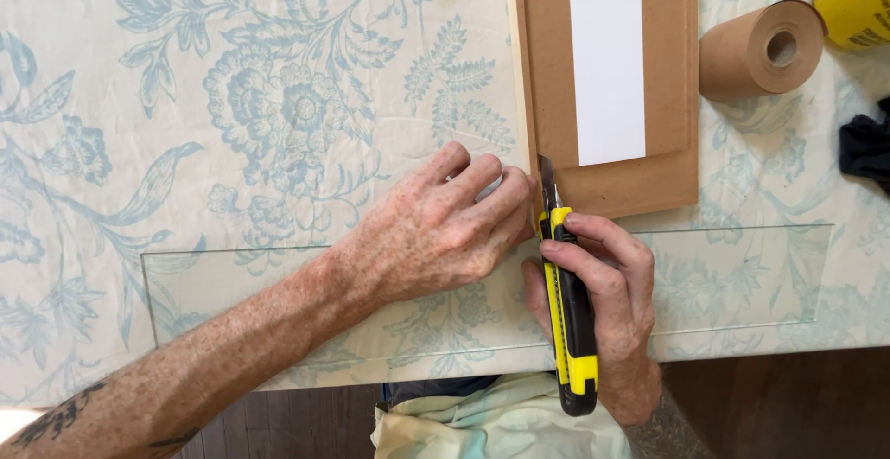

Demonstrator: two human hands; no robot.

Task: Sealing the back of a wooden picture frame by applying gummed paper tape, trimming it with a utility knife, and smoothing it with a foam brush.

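Observation:
My right hand (603, 306) grips a yellow and black utility knife (567, 315), its blade tip resting at the lower left corner of a brown board (667, 97). The board carries a white paper strip (607, 60) down its middle and brown tape along its edges. My left hand (440, 227) lies flat on the table with its fingertips pressed against the board's left edge, beside the blade. A clear glass sheet (742, 278) lies across the table under both hands.
A roll of brown paper tape (760, 49) lies to the right of the board. A yellow object (855, 0) sits at the top right corner, a dark cloth (867, 148) at the right edge. A floral tablecloth (232, 97) covers the table; its front edge runs near my body.

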